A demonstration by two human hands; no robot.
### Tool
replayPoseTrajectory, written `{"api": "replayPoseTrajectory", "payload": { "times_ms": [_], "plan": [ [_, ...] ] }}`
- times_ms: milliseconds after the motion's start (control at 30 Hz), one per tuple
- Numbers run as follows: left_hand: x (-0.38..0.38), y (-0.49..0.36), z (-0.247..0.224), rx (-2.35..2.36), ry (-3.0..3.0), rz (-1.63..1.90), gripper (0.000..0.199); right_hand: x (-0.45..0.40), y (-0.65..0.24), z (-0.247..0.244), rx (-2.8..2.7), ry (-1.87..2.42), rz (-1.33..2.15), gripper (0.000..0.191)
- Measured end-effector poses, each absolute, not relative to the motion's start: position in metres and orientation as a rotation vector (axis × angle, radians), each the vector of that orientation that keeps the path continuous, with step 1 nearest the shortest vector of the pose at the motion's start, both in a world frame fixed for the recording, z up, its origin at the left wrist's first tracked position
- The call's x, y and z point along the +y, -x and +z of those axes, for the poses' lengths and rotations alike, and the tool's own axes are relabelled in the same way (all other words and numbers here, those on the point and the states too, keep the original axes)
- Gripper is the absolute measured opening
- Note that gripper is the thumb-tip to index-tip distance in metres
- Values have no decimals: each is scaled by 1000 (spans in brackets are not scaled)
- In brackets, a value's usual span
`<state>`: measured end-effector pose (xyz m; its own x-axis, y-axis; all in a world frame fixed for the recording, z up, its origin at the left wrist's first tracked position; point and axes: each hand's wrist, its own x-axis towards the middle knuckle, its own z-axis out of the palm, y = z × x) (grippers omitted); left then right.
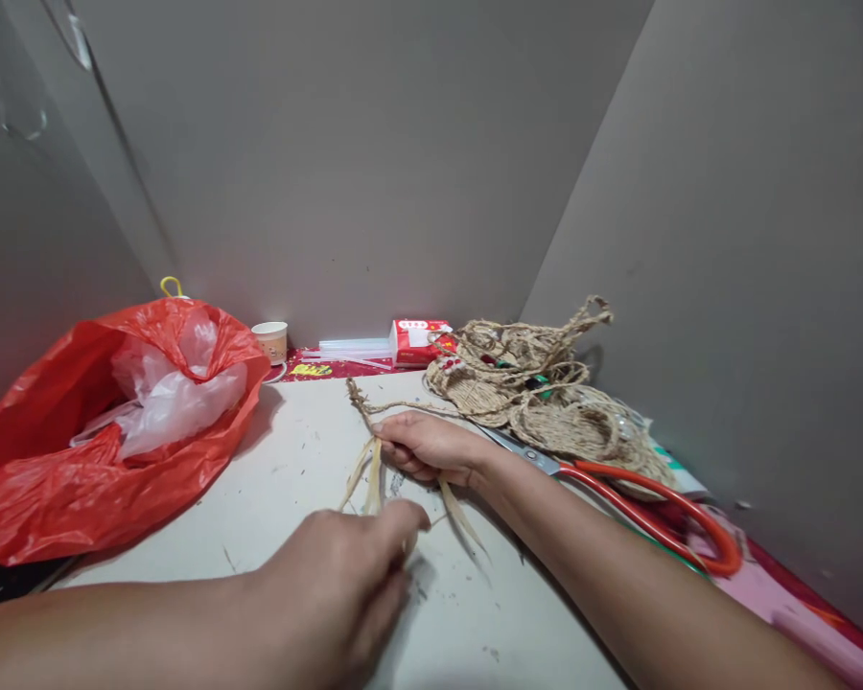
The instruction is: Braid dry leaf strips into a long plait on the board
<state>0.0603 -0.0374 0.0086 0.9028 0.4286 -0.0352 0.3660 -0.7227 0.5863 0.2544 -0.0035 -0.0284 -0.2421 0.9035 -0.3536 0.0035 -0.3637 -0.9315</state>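
Note:
My right hand (421, 444) is closed on a braided straw cord (360, 401) at the middle of the white table, the cord's frayed end sticking out past the fingers to the upper left. Loose pale straw strands (372, 479) hang from the grip towards me, and another strand (464, 522) trails below the wrist. Nearer to me, my left hand (356, 575) is curled with thumb and fingers drawn together beside the strands; a thin strand runs at its fingertips, but what it grips is hidden. A thin twisted cord leads right to a heap of coiled straw rope (547, 383).
Orange-handled scissors (633, 498) lie under the rope heap, beside my right forearm. A red plastic bag (208, 479) with clear plastic inside stands at left. At the back are a paper cup (271, 340), clear sticks (352, 351) and a red packet (418, 355). Grey walls enclose the table.

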Motion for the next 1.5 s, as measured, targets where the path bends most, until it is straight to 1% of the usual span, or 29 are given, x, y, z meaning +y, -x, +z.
{"api": "replayPoseTrajectory", "payload": {
  "times_ms": [67,133,167,200,300,333,500,633,833,967,1133,1400,1500],
  "plan": [
    [-24,-52,19,679,-2193,325,15,-3,-254,-29,-1161,1300,1693,35],
    [-4,-48,24,724,-1995,427,9,-3,-254,-30,-1157,1283,1718,35],
    [7,-48,24,733,-1906,454,9,-3,-254,-30,-1149,1279,1730,35],
    [17,-48,23,733,-1830,472,12,-2,-254,-31,-1140,1277,1741,35],
    [42,-51,13,730,-1590,482,35,-1,-255,-33,-1106,1270,1762,34],
    [47,-52,8,732,-1514,471,38,0,-255,-34,-1096,1260,1767,34],
    [60,-61,-12,768,-1275,408,25,1,-257,-40,-1060,1224,1776,33],
    [64,-70,-21,817,-1300,401,23,0,-257,-41,-1042,1238,1795,35],
    [53,-80,-33,788,-1358,557,14,-1,-257,-44,-1021,1218,1827,36],
    [47,-87,-40,789,-1250,556,17,-1,-257,-48,-993,1238,1821,35],
    [47,-91,-42,794,-1092,473,21,-1,-256,-50,-979,1248,1834,36],
    [48,-88,-41,853,-1206,528,25,-2,-254,-49,-968,1255,1832,40],
    [48,-89,-39,849,-1223,536,20,-2,-253,-49,-977,1265,1829,35]
  ]
}}
